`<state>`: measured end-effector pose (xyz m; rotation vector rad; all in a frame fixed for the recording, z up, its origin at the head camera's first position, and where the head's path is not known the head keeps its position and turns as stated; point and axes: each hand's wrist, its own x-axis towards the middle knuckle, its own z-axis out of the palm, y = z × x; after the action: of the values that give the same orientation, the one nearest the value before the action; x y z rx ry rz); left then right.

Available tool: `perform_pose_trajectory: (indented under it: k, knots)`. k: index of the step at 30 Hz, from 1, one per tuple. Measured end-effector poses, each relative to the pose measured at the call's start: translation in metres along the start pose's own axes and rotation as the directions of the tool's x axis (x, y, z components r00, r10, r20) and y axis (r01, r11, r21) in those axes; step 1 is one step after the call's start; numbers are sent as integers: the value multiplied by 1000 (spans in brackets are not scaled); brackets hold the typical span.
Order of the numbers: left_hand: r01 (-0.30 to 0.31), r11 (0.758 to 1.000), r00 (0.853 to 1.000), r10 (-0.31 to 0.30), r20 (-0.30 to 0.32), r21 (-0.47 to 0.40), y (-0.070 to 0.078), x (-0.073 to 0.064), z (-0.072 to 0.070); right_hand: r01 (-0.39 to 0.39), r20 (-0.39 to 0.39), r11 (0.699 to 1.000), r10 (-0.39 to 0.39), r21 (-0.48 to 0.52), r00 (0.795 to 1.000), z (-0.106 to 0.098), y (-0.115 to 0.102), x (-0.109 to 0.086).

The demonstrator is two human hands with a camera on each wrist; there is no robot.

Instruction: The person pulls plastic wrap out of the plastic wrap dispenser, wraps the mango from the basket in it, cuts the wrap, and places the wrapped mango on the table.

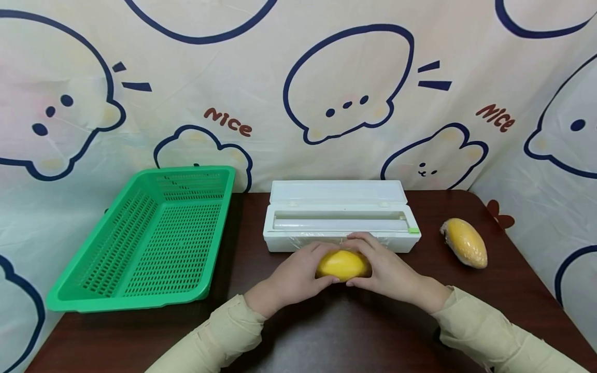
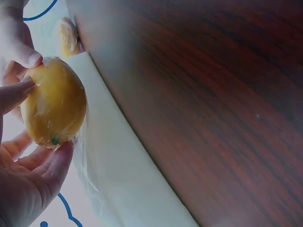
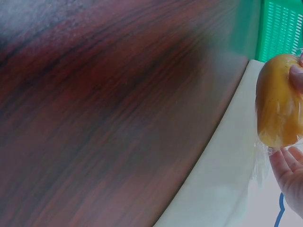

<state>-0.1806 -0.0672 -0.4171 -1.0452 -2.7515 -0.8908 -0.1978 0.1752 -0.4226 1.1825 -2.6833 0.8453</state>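
Note:
A yellow mango (image 1: 344, 265) wrapped in clear cling film is held between both hands, just in front of the white wrap box. My left hand (image 1: 296, 274) grips its left end, thumb on the near side. From the other end my right hand (image 1: 392, 272) holds it the same way, fingers over the far side. Glossy folds of film show on the mango (image 2: 57, 106) in the left wrist view, with a small green spot at one end. Behind it stands the cling film box (image 1: 342, 244), lid up, a roll (image 1: 340, 224) inside and loose film over its front.
A second film-wrapped mango (image 1: 464, 242) lies on the right of the dark wooden table (image 1: 345, 331). To the left stands a green plastic basket (image 1: 216, 243) with slotted walls. A green slider (image 1: 413, 230) sits at the box's right end. A patterned curtain (image 1: 261, 77) hangs behind.

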Motion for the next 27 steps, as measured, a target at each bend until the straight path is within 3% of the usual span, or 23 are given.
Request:
perform_pose_trajectory:
  k: [4,12,20,23,27]
  knots:
    - [20,999,1000,-20,9,-27,-2,0,0,22,4,1000,-22,17,1000,0,1,-2]
    - [34,998,999,-34,6,-46,-4,2,-1,215,32,969,-213,-120,977,5,4,-4]
    - [79,994,997,-79,15,-73,-2,4,-3,269,45,943,-265,-196,963,8,8,-2]
    - [93,993,996,-93,-6,-72,-1,5,-2,284,18,931,-288,-231,957,8,9,1]
    - [95,995,994,-97,-43,-43,0,5,-1,254,10,940,-259,-229,966,5,9,5]
